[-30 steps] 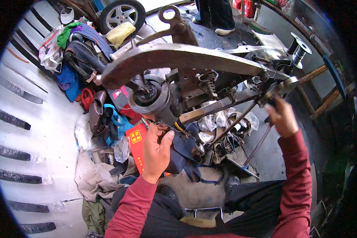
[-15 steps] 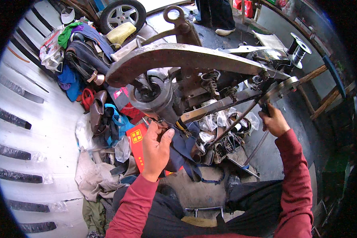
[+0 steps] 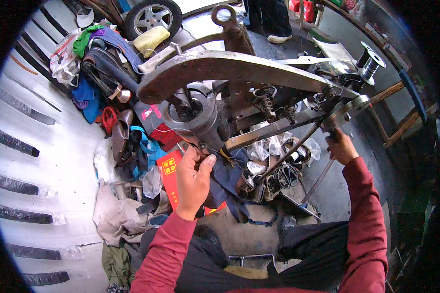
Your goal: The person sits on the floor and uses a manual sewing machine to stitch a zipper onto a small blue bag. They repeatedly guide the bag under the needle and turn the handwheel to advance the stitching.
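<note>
A cast-metal hand-cranked sewing machine [image 3: 220, 68] of the shoe-repair type stands in front of me, its long arm slanting from left to right. My right hand [image 3: 343, 148] is closed around the dark crank handle [image 3: 331, 136] below the round wheel [image 3: 349, 111] at the machine's right end. Under the machine's round head [image 3: 190, 115], my left hand [image 3: 193, 181] is pinched at the fingertips, thumb up. A small brownish edge shows at those fingertips, but its kind is hidden. Pale thread [image 3: 164, 128] loops beside the head. Dark blue straps [image 3: 225, 188] hang just right of my left hand.
A red box [image 3: 168, 171] lies left of my left hand, beside piled clothes, bags and shoes [image 3: 122, 127]. Shoes in plastic [image 3: 283, 173] lie beneath the machine. A thread spool [image 3: 371, 63] stands at its back right. Behind are a car wheel [image 3: 153, 19] and a person's legs [image 3: 268, 19].
My right hand and the crank handle have moved slightly right and down. The machine's arm appears a little further right. A thread loop now shows by the head. My left hand has barely moved.
</note>
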`<control>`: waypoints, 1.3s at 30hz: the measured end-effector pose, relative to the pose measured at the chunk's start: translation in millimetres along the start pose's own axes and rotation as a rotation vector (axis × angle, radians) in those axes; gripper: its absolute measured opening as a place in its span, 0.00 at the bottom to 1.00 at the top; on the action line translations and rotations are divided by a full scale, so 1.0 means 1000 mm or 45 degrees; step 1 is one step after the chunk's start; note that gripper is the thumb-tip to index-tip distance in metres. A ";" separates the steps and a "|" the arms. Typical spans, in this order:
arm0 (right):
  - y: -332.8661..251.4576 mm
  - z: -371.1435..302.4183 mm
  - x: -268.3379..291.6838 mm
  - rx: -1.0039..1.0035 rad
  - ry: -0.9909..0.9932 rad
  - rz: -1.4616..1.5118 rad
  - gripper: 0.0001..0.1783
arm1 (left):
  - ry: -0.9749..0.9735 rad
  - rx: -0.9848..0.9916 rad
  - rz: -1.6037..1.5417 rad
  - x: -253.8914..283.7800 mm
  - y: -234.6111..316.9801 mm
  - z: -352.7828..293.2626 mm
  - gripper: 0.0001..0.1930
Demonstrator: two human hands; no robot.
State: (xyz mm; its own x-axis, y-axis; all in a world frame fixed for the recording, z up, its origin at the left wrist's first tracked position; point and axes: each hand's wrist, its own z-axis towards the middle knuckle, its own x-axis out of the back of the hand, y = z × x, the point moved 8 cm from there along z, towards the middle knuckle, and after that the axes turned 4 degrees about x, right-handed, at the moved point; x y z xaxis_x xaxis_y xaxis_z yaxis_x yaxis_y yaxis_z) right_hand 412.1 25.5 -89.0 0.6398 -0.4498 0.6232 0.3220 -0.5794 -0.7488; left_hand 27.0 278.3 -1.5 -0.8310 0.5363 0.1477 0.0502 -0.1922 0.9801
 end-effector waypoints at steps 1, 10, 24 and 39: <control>-0.023 -0.010 -0.003 0.062 0.008 0.058 0.19 | 0.000 0.000 0.010 0.000 -0.002 0.000 0.06; -0.043 -0.006 0.141 0.470 0.899 -0.562 0.11 | -0.021 0.023 -0.033 0.002 -0.008 0.004 0.06; -0.105 -0.036 0.043 0.487 0.230 0.131 0.12 | -0.045 -0.016 -0.101 -0.002 -0.004 0.006 0.08; 0.063 0.043 0.041 0.221 0.282 -0.543 0.34 | -0.039 -0.034 0.004 0.004 -0.014 0.010 0.04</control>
State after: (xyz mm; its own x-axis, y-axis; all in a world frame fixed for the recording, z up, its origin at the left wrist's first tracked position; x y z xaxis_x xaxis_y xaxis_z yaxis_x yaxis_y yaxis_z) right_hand 489.1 0.0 -120.5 0.2692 -0.3422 0.9002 0.6454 -0.6297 -0.4324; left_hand 28.3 291.6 -13.2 -0.8135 0.5605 0.1553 0.0376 -0.2158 0.9757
